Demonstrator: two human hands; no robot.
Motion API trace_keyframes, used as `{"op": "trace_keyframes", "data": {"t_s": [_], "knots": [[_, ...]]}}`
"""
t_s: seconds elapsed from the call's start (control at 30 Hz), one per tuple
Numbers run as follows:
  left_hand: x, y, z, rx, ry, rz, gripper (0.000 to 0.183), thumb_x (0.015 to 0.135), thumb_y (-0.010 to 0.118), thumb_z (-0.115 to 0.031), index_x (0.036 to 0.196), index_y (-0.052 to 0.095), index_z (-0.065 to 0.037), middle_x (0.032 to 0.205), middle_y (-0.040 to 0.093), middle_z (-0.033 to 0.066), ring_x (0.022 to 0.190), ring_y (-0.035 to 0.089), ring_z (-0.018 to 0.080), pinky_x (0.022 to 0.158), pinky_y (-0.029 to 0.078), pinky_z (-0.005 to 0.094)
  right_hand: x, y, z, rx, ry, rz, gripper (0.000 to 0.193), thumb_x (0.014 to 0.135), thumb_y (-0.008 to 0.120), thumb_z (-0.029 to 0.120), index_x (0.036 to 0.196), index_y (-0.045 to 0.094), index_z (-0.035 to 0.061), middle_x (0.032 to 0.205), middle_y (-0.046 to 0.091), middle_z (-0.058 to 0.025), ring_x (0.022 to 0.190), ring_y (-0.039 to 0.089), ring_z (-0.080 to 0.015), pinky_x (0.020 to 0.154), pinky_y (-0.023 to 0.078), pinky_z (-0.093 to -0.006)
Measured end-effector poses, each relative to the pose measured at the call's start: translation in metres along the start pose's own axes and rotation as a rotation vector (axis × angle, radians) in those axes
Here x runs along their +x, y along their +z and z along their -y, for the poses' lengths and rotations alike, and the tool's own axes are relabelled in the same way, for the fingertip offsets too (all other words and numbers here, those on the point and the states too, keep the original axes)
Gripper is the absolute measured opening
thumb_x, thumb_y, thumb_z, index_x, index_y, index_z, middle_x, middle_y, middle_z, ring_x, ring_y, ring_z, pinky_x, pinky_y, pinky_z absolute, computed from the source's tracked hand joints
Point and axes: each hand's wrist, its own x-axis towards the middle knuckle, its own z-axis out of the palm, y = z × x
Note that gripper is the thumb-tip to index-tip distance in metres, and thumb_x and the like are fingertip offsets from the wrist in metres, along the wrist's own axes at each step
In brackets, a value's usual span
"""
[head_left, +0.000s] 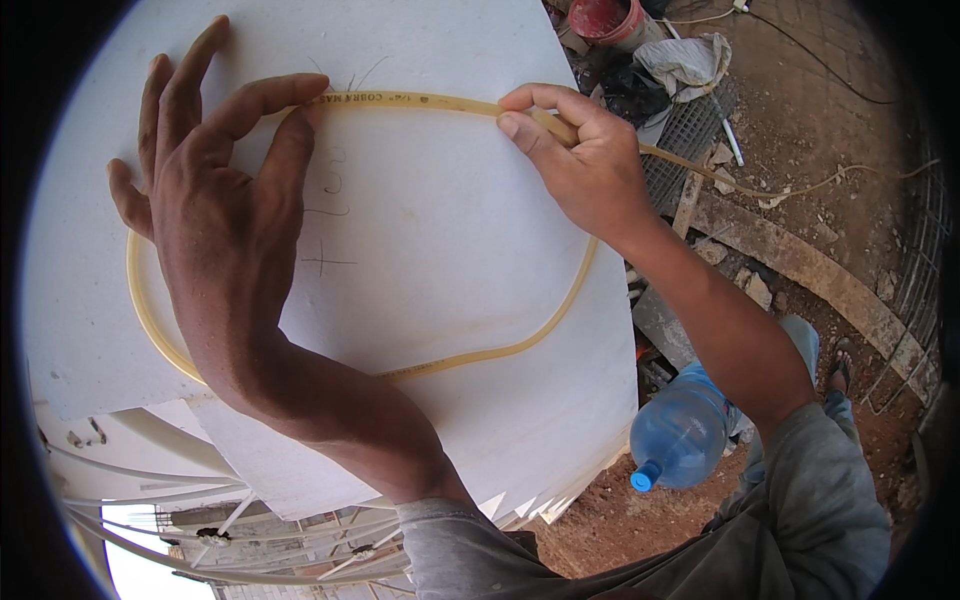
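Observation:
A yellowish, translucent flexible hose [430, 100] with dark printing lies looped over a white board [440, 240]. My left hand [225, 190] pinches it near the board's far side between thumb and forefinger, the other fingers spread. To the right, my right hand [580, 150] grips the same stretch between thumb and curled fingers. Between the two hands the hose runs nearly straight. The rest of the loop bends round beneath my left wrist, which hides part of it. From my right hand another length trails off the board to the right. Pencil marks [330, 262] show on the board.
Right of the board stands a large blue water bottle [680, 430] with a blue cap. Farther back are a red bucket [605, 18], a white sack [690, 65], metal mesh [685, 150] and rubble on dirt ground. Curved pale pipes [160, 500] lie at the lower left.

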Motion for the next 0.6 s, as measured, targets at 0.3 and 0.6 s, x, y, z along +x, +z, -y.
{"op": "trace_keyframes", "data": {"t_s": [0.3,0.6], "knots": [[0.0005,0.0001,0.0013,-0.009,0.005,-0.006,0.024,0.094,0.07,-0.053,0.111,0.079,-0.04,0.159,0.049,-0.0071,0.157,0.028,0.0199,0.129,0.002,0.0601,-0.0003,0.0067,0.0,-0.027,-0.072,-0.061,0.021,0.101,0.069,0.023,0.115,0.072,0.0075,0.071,0.062,-0.0002,0.062,0.053,-0.0053,0.057,0.046,-0.0265],[0.001,-0.0025,-0.0055,-0.019,-0.032,0.009,0.021,0.095,0.07,-0.048,0.111,0.079,-0.039,0.159,0.049,-0.0074,0.157,0.029,0.0191,0.129,0.002,0.0604,0.0007,0.0063,0.0014,-0.027,-0.078,-0.043,0.019,0.101,0.069,0.02,0.114,0.071,0.0061,0.072,0.065,-0.002,0.062,0.056,-0.0057,0.057,0.047,-0.0261]]}}
